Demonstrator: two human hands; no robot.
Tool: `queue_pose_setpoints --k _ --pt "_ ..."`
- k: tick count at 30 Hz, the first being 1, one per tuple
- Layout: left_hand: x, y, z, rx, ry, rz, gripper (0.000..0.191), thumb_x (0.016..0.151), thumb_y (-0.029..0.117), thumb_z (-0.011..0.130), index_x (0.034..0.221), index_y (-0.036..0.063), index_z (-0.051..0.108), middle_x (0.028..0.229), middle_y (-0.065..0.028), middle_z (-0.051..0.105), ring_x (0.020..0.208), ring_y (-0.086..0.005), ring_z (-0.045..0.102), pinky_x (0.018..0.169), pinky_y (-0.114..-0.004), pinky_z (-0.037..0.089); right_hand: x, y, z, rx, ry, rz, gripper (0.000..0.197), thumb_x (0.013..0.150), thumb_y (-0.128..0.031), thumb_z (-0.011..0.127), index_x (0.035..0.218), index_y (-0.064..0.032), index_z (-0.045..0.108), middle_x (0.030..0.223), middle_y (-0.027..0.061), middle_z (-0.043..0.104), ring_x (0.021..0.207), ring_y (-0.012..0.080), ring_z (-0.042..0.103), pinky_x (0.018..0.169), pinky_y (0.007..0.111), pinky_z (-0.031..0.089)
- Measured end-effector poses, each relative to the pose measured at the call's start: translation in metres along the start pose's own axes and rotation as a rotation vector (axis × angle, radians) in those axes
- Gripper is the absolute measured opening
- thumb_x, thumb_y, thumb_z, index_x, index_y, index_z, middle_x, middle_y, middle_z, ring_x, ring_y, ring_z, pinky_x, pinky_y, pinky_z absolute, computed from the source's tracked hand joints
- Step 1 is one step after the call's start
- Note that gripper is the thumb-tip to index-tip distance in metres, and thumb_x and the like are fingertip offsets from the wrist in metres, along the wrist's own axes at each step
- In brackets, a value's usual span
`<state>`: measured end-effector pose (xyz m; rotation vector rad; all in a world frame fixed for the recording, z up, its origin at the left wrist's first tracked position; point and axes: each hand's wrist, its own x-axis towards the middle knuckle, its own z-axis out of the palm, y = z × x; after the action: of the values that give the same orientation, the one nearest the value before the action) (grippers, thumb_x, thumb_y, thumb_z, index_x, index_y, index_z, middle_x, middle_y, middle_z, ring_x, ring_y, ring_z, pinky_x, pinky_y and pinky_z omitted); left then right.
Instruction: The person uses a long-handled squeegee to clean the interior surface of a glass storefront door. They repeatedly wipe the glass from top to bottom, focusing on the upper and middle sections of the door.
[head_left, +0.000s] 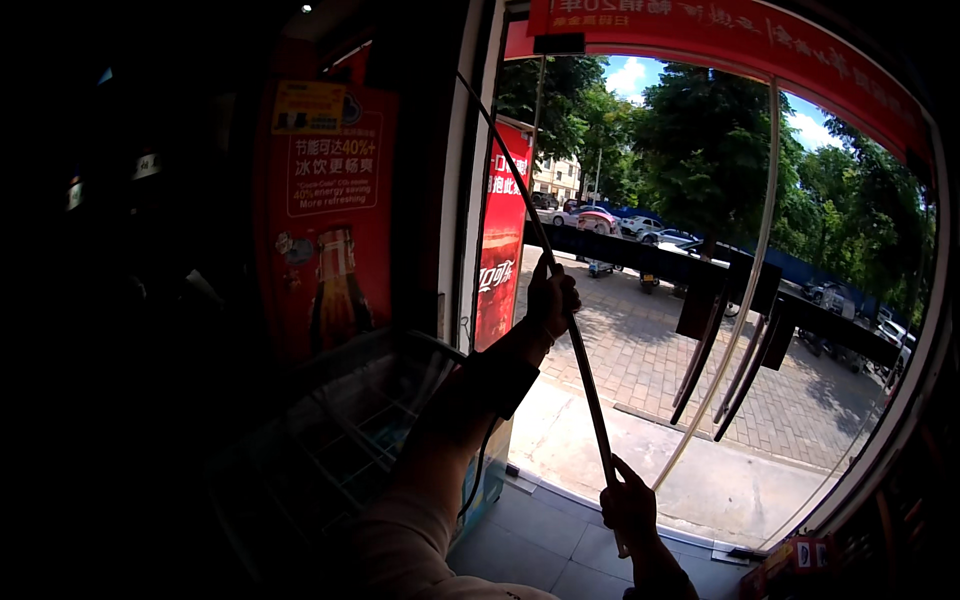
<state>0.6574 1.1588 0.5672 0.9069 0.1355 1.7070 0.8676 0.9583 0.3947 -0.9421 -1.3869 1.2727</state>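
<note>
A long thin pole (589, 375) slants from the upper left down to the lower middle of the head view, dark against the bright glass doors. My left hand (553, 296) grips it around its middle, the arm stretched out with a dark band on the forearm. Lower down, my right hand (628, 501) is closed round the pole near its bottom end. The pole's upper tip meets the dark area beside the door frame (469, 150); what it touches there cannot be told.
Double glass doors with long curved handles (701, 352) face a paved forecourt with parked vehicles. A red drinks cooler (330, 202) and a chest freezer (375, 397) stand at left. A red box (795, 559) lies at lower right. Grey floor tiles (536, 529) show below.
</note>
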Motion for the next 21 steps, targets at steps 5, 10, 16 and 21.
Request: queue_pose_setpoints --k 5,10,16,21 --pt "-0.016 -0.004 0.003 0.034 -0.01 -0.009 0.029 0.089 0.008 0.038 0.111 0.0252 0.039 0.056 0.0024 0.032 0.04 -0.0083 0.027 0.038 -0.024 0.025 -0.011 0.018 0.004 0.026 0.003 -0.002 0.039 0.089 -0.013 0.047 0.127 -0.009 0.041 0.057 -0.0005 0.048 0.043 0.0056 0.042 0.037 0.019 0.033" --pt "-0.037 -0.006 0.006 0.063 0.039 0.001 0.025 0.09 0.011 0.04 0.112 0.0231 0.039 0.056 0.0022 0.031 0.041 -0.0086 0.027 0.038 -0.024 0.024 -0.023 0.032 0.004 0.135 -0.014 0.035 0.04 0.09 -0.014 0.047 0.128 -0.0065 0.039 0.055 0.0003 0.046 0.042 0.0067 0.041 0.036 0.02 0.032" --pt "-0.055 -0.008 -0.004 0.078 0.024 -0.012 0.029 0.09 0.012 0.039 0.117 0.0242 0.036 0.056 0.0025 0.03 0.041 -0.0084 0.028 0.038 -0.024 0.024 -0.03 0.052 0.003 0.172 -0.034 0.025 0.041 0.089 -0.013 0.048 0.128 -0.006 0.038 0.056 0.002 0.047 0.042 0.0077 0.042 0.036 0.021 0.033" --pt "-0.055 -0.001 -0.028 0.066 0.053 0.006 0.038 0.092 0.016 0.038 0.127 0.0261 0.029 0.054 0.0032 0.03 0.039 -0.0072 0.026 0.036 -0.023 0.022 -0.03 0.054 0.01 0.179 -0.105 0.063 0.041 0.089 -0.013 0.047 0.129 -0.0074 0.038 0.057 0.0022 0.047 0.043 0.0079 0.042 0.037 0.021 0.033"
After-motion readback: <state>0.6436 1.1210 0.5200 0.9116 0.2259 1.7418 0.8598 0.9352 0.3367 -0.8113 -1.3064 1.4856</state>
